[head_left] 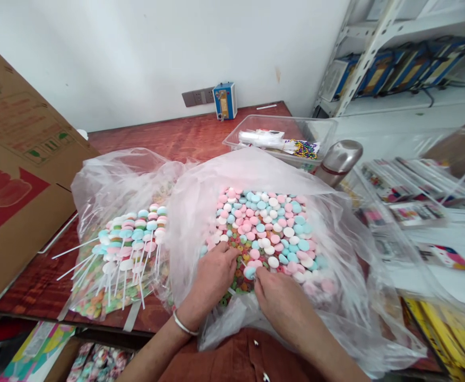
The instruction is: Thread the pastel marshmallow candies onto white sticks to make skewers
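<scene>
My left hand (217,271) is over an open clear plastic bag (200,185), with its fingers curled together at small ring-shaped pieces (242,246) in green, orange and red. What its fingertips hold, if anything, is too small to make out. Close beside it my right hand (279,297) pinches a light blue button-shaped candy (250,272) between thumb and finger. Many pink, white and blue candies (288,232) lie in the bag around both hands. To the left, finished-looking skewers of stacked candies (131,233) on white sticks (124,286) rest on a second plastic bag (97,185).
A large cardboard box (17,175) stands at the left. Behind the bags are a clear plastic tub (236,132) with packets and beads, a steel flask (339,159) and a small blue device (225,101). Shelving (370,58) is at the right.
</scene>
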Demonstrator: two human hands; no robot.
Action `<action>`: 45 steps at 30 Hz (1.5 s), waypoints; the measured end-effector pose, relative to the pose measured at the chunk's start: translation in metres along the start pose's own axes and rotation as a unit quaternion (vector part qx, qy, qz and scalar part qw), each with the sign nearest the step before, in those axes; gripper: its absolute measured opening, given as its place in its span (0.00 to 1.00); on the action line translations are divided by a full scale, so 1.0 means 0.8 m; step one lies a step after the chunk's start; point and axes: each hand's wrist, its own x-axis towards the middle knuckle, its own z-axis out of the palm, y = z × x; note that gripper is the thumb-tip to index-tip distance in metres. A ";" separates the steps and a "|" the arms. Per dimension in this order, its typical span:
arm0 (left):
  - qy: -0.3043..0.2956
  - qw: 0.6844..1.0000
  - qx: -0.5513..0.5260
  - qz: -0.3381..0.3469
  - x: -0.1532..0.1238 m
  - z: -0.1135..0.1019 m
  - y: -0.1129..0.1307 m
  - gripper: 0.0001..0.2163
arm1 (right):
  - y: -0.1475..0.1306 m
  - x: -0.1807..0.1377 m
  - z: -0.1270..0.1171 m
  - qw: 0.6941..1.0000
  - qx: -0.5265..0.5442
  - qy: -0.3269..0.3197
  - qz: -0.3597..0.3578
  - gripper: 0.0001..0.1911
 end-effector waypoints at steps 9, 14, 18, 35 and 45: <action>0.020 0.997 -0.075 0.000 -0.002 0.003 -0.004 0.12 | 0.001 0.015 0.017 0.999 0.029 0.017 -0.011 0.13; 0.076 0.915 -0.375 -0.128 0.002 0.000 -0.014 0.09 | 0.018 0.001 0.028 0.986 0.150 0.069 -0.033 0.12; 0.020 0.797 -0.568 -0.205 0.010 -0.003 -0.012 0.12 | 0.028 -0.010 0.033 0.960 0.253 0.112 -0.053 0.13; 0.082 0.589 -0.773 -0.223 0.013 0.008 0.031 0.18 | 0.034 -0.007 0.063 0.936 0.249 0.226 -0.098 0.14; -0.051 0.492 -0.849 -0.189 0.011 0.021 0.074 0.15 | 0.051 0.014 0.082 0.915 0.252 0.301 -0.096 0.15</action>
